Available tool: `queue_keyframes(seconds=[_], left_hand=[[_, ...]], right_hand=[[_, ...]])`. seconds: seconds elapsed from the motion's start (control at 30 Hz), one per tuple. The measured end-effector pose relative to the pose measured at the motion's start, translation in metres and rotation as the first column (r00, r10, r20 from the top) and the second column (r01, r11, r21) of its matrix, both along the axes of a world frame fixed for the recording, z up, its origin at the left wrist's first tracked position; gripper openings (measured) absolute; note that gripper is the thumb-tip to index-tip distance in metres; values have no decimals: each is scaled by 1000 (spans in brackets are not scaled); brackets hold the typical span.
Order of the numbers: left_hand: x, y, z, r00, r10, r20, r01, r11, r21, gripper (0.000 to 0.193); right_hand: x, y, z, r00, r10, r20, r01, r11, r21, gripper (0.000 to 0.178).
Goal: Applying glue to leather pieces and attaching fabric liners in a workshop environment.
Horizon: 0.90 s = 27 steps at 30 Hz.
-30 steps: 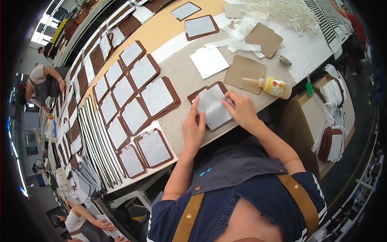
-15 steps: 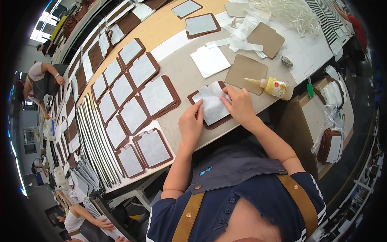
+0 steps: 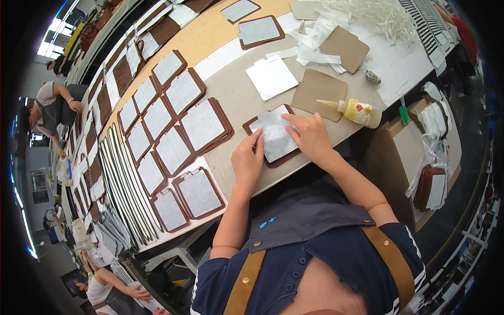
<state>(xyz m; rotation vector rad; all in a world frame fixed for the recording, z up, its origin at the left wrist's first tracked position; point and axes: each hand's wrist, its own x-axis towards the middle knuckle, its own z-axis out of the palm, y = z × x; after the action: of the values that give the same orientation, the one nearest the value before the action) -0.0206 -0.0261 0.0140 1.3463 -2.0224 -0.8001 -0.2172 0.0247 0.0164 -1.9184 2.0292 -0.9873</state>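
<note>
A white sheet [image 3: 275, 142] lies on a brown panel [image 3: 273, 163] near the table's front edge, with the panel's brown border showing around it. My left hand [image 3: 248, 159] is at the sheet's left edge, its fingers bent close together and their tips on the sheet. Over the right side is my right hand [image 3: 311, 137], with forefinger and thumb apart and touching the sheet's surface; its other fingers are partly hidden. To the right a squeeze bottle [image 3: 361, 113] with a pointed nozzle lies on its side. Behind the sheet is a tan card [image 3: 319, 94].
Stacks of white-faced brown panels [image 3: 206, 125] stand in rows at left, beside long dark strips [image 3: 126, 181]. A white pad [image 3: 272, 79] and paper scraps [image 3: 315, 44] lie farther back. Right of the table stands an open carton [image 3: 404, 173]. Other people work at far left.
The sheet's raised upper part has come down flatter onto the panel. My right forefinger has straightened and moved slightly left over it; my left hand has hardly moved.
</note>
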Motion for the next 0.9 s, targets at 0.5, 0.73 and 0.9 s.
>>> queue_keyframes(seconds=[0.5, 0.73, 0.9], left_hand=[[-1, 0, 3, 999, -15, 46, 16, 1000, -16, 24], [-1, 1, 3, 999, -10, 50, 10, 1000, -14, 24], [-1, 2, 3, 998, -12, 66, 12, 1000, -2, 24]], right_hand=[[-3, 0, -3, 999, -6, -33, 5, 1000, -27, 24], [-4, 0, -2, 999, -7, -44, 7, 1000, -1, 23], [-5, 0, -4, 999, -7, -40, 6, 1000, -11, 22]])
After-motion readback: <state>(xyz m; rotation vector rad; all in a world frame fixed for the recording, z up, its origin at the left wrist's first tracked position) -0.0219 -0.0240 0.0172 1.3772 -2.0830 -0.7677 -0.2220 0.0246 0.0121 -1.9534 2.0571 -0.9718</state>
